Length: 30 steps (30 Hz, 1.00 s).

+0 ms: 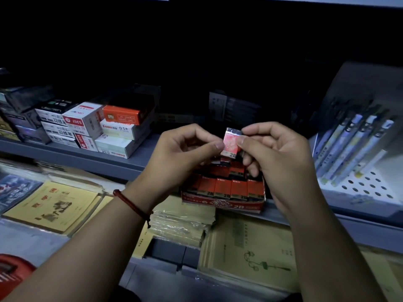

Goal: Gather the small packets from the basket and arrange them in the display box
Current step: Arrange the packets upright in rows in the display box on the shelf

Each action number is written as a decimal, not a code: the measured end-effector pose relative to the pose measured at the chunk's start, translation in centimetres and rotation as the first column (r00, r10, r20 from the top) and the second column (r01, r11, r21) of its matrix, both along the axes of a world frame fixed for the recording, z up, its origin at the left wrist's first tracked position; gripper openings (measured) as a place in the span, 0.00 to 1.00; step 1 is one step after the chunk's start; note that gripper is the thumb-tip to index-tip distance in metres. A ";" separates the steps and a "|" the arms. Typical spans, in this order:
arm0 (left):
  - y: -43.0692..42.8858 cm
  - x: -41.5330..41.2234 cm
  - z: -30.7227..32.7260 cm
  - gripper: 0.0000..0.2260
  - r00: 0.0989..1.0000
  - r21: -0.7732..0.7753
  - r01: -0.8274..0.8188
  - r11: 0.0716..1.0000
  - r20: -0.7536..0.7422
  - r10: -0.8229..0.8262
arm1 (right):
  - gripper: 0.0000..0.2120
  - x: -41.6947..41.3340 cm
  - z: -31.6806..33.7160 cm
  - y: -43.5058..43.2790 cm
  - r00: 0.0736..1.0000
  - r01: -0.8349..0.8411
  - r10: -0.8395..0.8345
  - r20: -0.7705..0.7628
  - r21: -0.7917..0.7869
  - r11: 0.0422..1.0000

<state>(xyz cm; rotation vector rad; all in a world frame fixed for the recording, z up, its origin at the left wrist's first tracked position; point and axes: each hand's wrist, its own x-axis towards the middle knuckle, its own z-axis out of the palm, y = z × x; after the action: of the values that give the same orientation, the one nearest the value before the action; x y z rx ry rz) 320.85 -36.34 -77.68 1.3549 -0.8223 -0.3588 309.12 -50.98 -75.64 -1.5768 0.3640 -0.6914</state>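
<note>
A small red packet [231, 143] marked 2B, in shiny wrapping, is held up between both hands. My left hand [183, 153] pinches its left edge with thumb and forefinger. My right hand [277, 158] pinches its right edge and upper corner. Right below them on the shelf stands the red display box [222, 203], filled with several rows of the same red 2B packets [224, 188]. A red basket [13, 269] shows at the bottom left corner, its inside hidden.
Stacked white and orange stationery boxes [104, 129] fill the grey shelf at left. Pens in packets [353, 144] lean in a rack at right. Yellow exercise books [54, 205] and wrapped notebook stacks [250, 249] lie on the lower level. The shelf back is dark.
</note>
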 end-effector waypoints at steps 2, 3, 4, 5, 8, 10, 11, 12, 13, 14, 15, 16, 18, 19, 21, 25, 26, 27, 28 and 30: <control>-0.1 0.0 0.0 0.05 1.000 0.006 -0.016 1.000 0.013 0.016 | 0.05 0.0 -0.1 0.0 1.000 0.004 -0.005 -0.010 -0.027 1.000; -0.1 0.0 0.1 0.08 1.000 0.007 -0.015 1.000 0.021 0.015 | 0.05 0.0 -0.1 0.0 1.000 0.008 -0.009 -0.010 -0.049 0.999; 0.0 0.1 0.1 0.11 0.999 0.010 -0.013 1.000 0.035 0.013 | 0.06 -0.1 -0.1 0.1 1.000 0.009 -0.010 -0.011 -0.080 0.997; 0.1 0.1 0.2 0.14 0.998 0.017 -0.012 1.000 0.059 0.011 | 0.08 0.0 -0.2 0.1 1.000 0.009 -0.010 -0.011 -0.121 0.993; 0.4 0.5 0.2 0.16 0.978 0.090 -0.053 0.995 0.204 0.034 | 0.09 0.0 -0.4 0.2 0.999 0.021 -0.034 -0.039 -0.297 0.955; 0.5 0.7 0.0 0.14 0.959 0.156 -0.105 0.982 0.276 0.058 | 0.07 0.2 -0.9 0.3 0.994 0.025 -0.069 -0.090 -0.419 0.908; 0.6 0.7 -0.2 0.13 0.956 0.186 -0.119 0.975 0.286 0.062 | 0.07 0.3 -1.2 0.2 0.990 0.023 -0.086 -0.114 -0.469 0.883; 0.6 0.7 -0.3 0.12 0.953 0.215 -0.131 0.968 0.295 0.064 | 0.07 0.4 -1.5 0.1 0.986 0.020 -0.102 -0.135 -0.506 0.862; 0.6 0.7 -0.5 0.12 0.949 0.241 -0.142 0.960 0.310 0.062 | 0.07 0.5 -1.6 0.1 0.982 0.014 -0.112 -0.153 -0.530 0.848; 0.6 0.7 -0.6 0.11 0.942 0.266 -0.151 0.952 0.330 0.057 | 0.08 0.5 -1.7 0.1 0.978 0.005 -0.118 -0.172 -0.547 0.837; 0.5 0.8 -0.8 0.11 0.936 0.289 -0.156 0.945 0.348 0.048 | 0.08 0.5 -1.7 0.0 0.974 -0.007 -0.123 -0.192 -0.565 0.825; 0.4 0.7 -0.9 0.11 0.932 0.311 -0.160 0.937 0.360 0.039 | 0.08 0.5 -1.7 0.0 0.969 -0.022 -0.127 -0.212 -0.585 0.811; 0.4 0.8 -1.0 0.10 0.927 0.351 -0.166 0.921 0.373 0.025 | 0.07 0.6 -1.7 -0.1 0.960 -0.045 -0.140 -0.242 -0.627 0.777; 0.3 0.9 -1.1 0.10 0.926 0.364 -0.168 0.916 0.377 0.020 | 0.07 0.7 -1.7 0.0 0.957 -0.056 -0.143 -0.253 -0.643 0.764; 0.3 1.0 -1.3 0.09 0.922 0.377 -0.176 0.909 0.388 0.017 | 0.07 0.7 -1.7 0.0 0.956 -0.069 -0.139 -0.260 -0.656 0.751; 0.4 1.0 -1.3 0.09 0.914 0.385 -0.198 0.901 0.406 0.028 | 0.07 0.8 -1.6 0.1 0.951 -0.079 -0.148 -0.273 -0.675 0.734; 0.4 0.9 -1.3 0.08 0.913 0.385 -0.201 0.901 0.406 0.031 | 0.07 0.8 -1.6 0.1 0.950 -0.080 -0.152 -0.273 -0.682 0.727; 0.4 0.8 -1.3 0.08 0.914 0.383 -0.204 0.901 0.404 0.036 | 0.07 0.7 -1.6 0.1 0.949 -0.079 -0.156 -0.272 -0.689 0.720; 0.3 0.8 -1.4 0.08 0.915 0.381 -0.208 0.901 0.402 0.042 | 0.06 0.7 -1.6 0.2 0.948 -0.077 -0.164 -0.272 -0.697 0.713; 0.3 0.7 -1.4 0.07 0.907 0.380 -0.223 0.898 0.420 0.047 | 0.05 0.7 -1.7 0.3 0.942 -0.068 -0.191 -0.276 -0.714 0.697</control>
<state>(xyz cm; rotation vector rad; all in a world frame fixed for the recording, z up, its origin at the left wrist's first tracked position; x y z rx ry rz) 321.58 -36.02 -79.09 1.9259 -1.0162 -0.1455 309.81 -50.68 -77.29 -2.4701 0.4223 -0.6529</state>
